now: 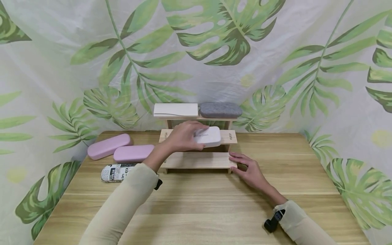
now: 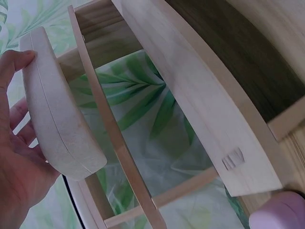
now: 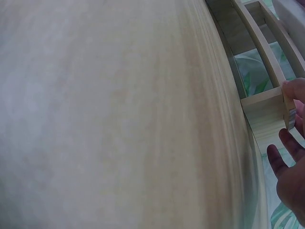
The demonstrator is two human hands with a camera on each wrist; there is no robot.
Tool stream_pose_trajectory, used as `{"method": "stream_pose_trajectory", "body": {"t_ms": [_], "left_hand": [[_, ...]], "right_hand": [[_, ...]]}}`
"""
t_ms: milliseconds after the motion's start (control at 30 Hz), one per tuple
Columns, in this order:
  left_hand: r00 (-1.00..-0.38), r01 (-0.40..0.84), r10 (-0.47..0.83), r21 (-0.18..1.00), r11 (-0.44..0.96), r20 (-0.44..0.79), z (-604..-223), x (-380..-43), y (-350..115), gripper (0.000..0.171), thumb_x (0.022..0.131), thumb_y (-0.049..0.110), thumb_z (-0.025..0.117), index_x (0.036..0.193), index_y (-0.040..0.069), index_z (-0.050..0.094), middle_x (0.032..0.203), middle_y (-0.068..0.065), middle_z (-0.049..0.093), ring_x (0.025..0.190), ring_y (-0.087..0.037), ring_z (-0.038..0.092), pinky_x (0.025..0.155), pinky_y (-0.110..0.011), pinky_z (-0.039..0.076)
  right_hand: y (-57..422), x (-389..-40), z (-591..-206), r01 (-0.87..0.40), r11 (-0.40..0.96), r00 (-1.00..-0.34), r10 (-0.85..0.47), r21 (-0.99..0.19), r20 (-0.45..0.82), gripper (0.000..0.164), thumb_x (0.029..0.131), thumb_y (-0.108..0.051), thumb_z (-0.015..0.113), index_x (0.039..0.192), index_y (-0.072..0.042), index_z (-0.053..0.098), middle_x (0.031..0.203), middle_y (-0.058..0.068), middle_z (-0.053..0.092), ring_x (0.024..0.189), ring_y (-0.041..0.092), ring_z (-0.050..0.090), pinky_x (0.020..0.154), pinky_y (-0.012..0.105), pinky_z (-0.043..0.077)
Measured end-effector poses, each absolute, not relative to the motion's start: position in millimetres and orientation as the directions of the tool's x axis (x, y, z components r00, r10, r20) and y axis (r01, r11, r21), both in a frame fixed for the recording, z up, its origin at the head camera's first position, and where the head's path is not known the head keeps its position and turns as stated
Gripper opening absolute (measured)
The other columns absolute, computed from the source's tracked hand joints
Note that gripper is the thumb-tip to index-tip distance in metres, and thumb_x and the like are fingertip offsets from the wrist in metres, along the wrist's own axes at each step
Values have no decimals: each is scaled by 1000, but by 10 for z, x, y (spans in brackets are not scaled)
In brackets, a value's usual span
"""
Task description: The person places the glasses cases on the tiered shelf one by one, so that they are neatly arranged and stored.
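Fingers (image 1: 198, 125) of the left hand (image 1: 183, 136) grip a small white case (image 1: 211, 136) over the middle step (image 1: 227, 136) of a wooden stand (image 1: 196, 163).

Thumb and fingers of the right hand (image 1: 250, 172) clasp the right end of the lowest step (image 1: 183, 160). Grey print marks the held case's face; a seam runs along its side. On the top step (image 1: 199, 118), a cream case (image 1: 175, 109) lies left of a grey case (image 1: 220, 110). Two pink cases (image 1: 133, 153) lie left of the stand on the worktop (image 1: 199, 211), a letter-printed case (image 1: 113, 173) just in front. Beyond hangs a leaf-patterned cloth (image 1: 214, 44).
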State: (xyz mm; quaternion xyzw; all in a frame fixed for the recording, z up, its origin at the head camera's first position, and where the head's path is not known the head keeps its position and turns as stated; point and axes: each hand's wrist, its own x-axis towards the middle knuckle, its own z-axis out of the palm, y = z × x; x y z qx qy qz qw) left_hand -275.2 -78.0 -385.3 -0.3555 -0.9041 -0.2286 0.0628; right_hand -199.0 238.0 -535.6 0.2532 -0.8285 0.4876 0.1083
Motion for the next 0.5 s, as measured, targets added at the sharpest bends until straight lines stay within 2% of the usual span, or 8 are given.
{"method": "stream_pose_trajectory", "body": {"t_ms": [200, 500], "left_hand": [[-726, 687, 632, 327, 649, 270, -3875, -2807, -663, 70, 79, 39, 86, 142, 16, 69, 138, -9, 70, 121, -28, 67, 87, -45, 57], [-730, 682, 655, 278, 677, 196, -3896, -2875, -508, 71, 83, 42, 85, 146, 18, 66, 143, -9, 67, 128, -29, 63, 94, -46, 56]], "right_hand": [[2355, -1972, -5314, -525, 387, -849, -305, -758, 432, 40, 89, 1, 82, 128, 0, 75, 143, 15, 67, 138, 39, 57, 114, 13, 36], [2368, -1980, -5339, -525, 391, -848, -312, -756, 428, 40, 90, -4, 83, 130, -5, 75, 144, 10, 67, 139, 35, 57, 113, 13, 37]]}}
